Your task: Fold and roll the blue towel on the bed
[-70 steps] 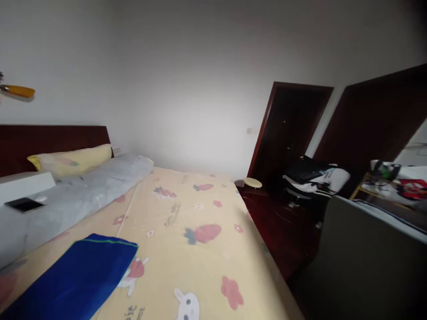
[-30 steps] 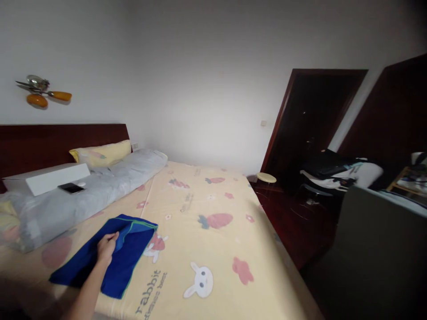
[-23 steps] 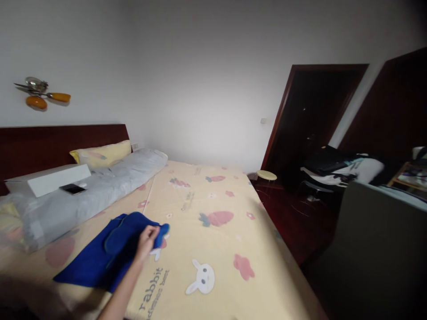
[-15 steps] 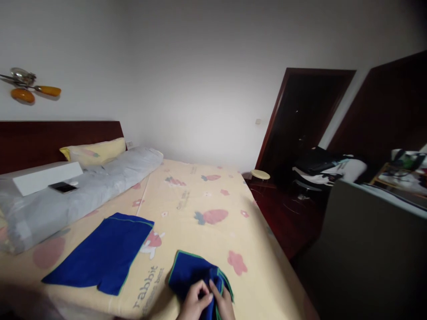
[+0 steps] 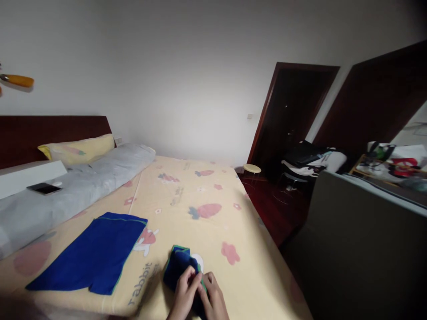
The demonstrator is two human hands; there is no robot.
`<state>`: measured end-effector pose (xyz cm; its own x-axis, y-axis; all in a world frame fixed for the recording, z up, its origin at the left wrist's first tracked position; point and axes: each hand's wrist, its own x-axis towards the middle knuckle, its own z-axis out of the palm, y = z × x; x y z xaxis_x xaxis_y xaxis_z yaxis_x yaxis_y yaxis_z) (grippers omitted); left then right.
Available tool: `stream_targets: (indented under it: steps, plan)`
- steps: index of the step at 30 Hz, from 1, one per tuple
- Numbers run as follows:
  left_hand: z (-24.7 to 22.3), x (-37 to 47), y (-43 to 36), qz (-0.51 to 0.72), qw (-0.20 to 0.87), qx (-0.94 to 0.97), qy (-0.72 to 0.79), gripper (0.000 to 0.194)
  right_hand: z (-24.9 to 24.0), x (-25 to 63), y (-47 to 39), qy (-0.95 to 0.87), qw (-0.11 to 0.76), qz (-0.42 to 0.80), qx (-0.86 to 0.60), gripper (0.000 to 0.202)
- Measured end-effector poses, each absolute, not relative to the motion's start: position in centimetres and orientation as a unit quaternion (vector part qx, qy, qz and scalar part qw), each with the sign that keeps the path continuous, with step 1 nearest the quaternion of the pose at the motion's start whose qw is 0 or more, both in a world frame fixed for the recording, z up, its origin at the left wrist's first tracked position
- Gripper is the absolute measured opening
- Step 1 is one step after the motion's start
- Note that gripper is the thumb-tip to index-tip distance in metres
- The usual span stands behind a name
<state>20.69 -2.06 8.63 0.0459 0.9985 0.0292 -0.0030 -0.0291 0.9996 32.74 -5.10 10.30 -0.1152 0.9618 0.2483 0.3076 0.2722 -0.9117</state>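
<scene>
Close to me, at the bottom of the head view, a blue cloth with green edging [image 5: 174, 268] is bunched and partly folded over the bed. My left hand [image 5: 185, 289] pinches its edge between thumb and fingers. Right beside it, my right hand [image 5: 214, 294] grips the same green-trimmed edge, and the fingertips of both hands nearly meet. The lower part of this cloth is hidden behind my hands. To the left, a second blue piece [image 5: 90, 253] with green stitching lies flat, with a small notch in its near edge; neither hand touches it.
A patterned yellow sheet [image 5: 187, 186] covers the bed. Along the headboard lie a grey bundle [image 5: 110, 171], a yellow pillow [image 5: 80, 149], a white box [image 5: 33, 175] and a phone [image 5: 44, 188]. A dark panel [image 5: 353, 249] stands at the right, and a round stool [image 5: 252, 169] beyond the bed.
The cloth in my hands is more gathered, with its far corner now folded over. Both hands have moved slightly up and closer along its edge. The view has turned a little right.
</scene>
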Motion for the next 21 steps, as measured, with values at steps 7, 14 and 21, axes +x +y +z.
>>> stream_targets:
  steps: [7,14,21]
  plan:
    - [7.3,19.2,-2.9,0.449,0.544,0.532,0.469,0.054,8.9,33.4,-6.1,-0.632,0.446,0.434,-0.462,0.040]
    - [6.3,19.3,-3.5,0.467,0.545,0.502,0.483,0.056,7.5,33.0,-5.7,-0.470,0.508,0.477,-0.541,0.041]
    - [4.2,17.7,-2.7,0.501,0.598,0.348,0.520,0.051,6.0,34.2,-5.4,-0.279,0.563,0.612,-0.481,0.052]
